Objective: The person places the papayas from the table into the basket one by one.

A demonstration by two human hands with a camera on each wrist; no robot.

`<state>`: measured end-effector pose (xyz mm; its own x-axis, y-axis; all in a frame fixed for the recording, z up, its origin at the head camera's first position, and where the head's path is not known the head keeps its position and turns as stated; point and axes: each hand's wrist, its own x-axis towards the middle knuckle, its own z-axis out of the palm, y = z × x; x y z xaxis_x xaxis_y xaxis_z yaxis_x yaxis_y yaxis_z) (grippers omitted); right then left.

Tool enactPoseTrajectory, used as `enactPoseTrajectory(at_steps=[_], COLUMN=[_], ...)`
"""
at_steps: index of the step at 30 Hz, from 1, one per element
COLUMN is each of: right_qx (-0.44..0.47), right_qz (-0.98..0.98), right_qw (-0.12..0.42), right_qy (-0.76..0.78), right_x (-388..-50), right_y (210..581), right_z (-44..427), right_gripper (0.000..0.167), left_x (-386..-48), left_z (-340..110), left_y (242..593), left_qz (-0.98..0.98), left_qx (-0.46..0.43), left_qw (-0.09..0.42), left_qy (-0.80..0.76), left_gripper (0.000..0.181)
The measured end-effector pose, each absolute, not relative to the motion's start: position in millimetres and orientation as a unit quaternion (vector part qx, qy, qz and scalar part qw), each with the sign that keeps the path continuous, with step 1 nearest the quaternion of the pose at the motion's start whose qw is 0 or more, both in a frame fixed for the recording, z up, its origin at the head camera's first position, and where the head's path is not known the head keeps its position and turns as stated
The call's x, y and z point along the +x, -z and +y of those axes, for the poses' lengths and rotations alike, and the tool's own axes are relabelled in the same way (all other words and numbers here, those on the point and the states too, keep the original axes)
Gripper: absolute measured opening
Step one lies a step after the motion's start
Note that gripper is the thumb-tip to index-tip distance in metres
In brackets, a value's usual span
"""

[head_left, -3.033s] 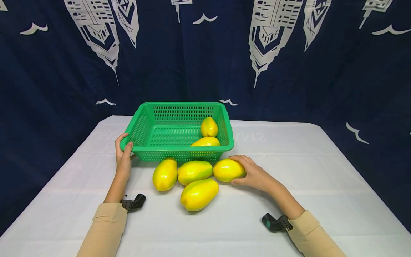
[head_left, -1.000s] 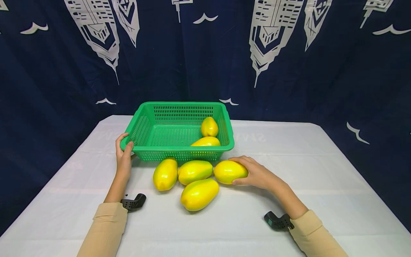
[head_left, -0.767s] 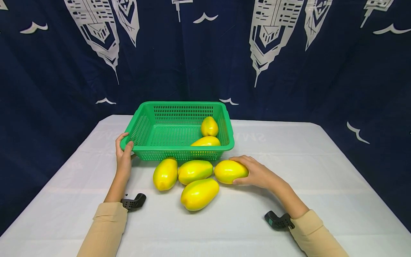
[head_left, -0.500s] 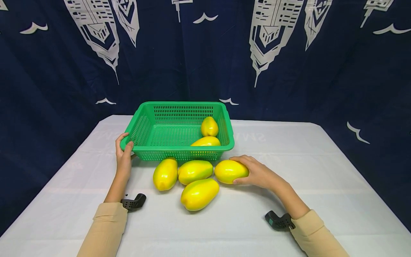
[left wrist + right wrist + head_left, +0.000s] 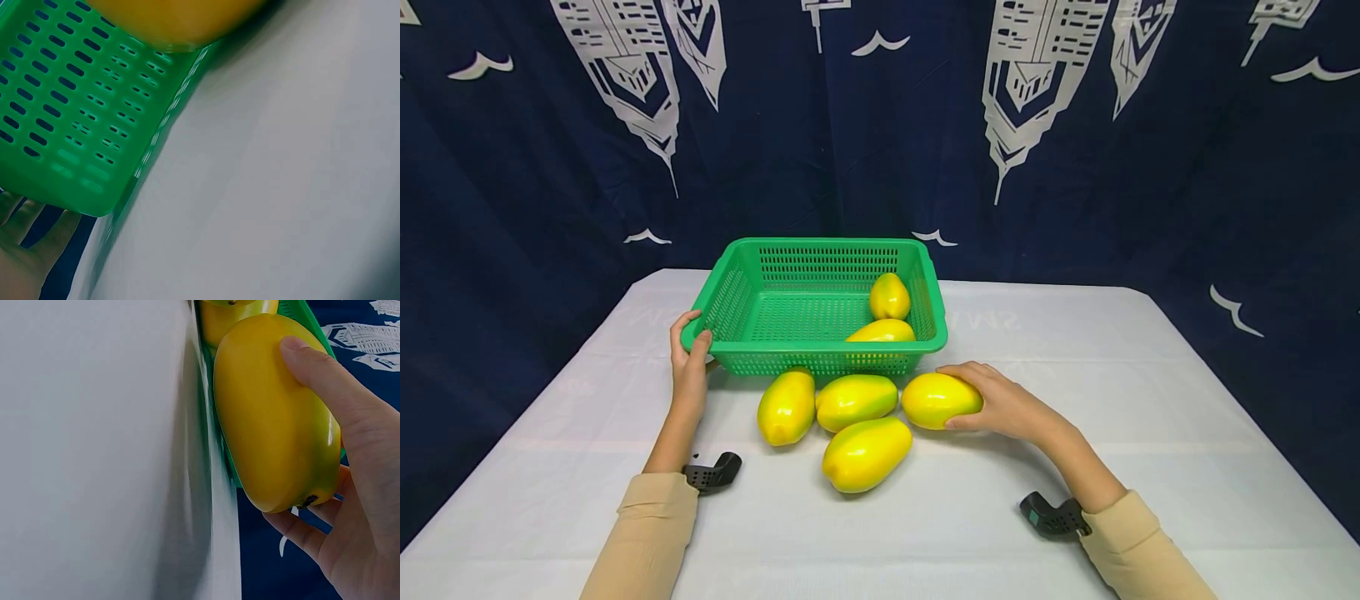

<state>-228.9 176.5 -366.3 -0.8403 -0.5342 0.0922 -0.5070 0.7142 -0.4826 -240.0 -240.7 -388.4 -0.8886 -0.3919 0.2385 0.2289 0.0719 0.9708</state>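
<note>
While the green basket (image 5: 797,315) contains two yellow fruits (image 5: 889,297), the left hand (image 5: 688,365) grips its rim (image 5: 820,347), the right hand (image 5: 1000,406) another fruit (image 5: 938,402).

Right hand (image 5: 1006,406) and gripped yellow fruit (image 5: 938,402) shifted slightly right, away from neighbouring fruit (image 5: 854,402).
</note>
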Motion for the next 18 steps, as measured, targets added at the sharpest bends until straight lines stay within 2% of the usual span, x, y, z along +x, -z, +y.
enactPoseTrajectory(at_steps=[18], right_qx=[-0.282], right_qz=[0.925], right_qw=[0.022], right_qy=[0.253], right_x=[-226.2], right_y=[359.0], right_z=[177.5], right_gripper=[0.072], left_x=[-239.7], left_z=[-240.3], left_y=[388.3], left_qz=[-0.696], left_qx=[0.056], left_qw=[0.228], left_qy=[0.679], left_gripper=[0.040])
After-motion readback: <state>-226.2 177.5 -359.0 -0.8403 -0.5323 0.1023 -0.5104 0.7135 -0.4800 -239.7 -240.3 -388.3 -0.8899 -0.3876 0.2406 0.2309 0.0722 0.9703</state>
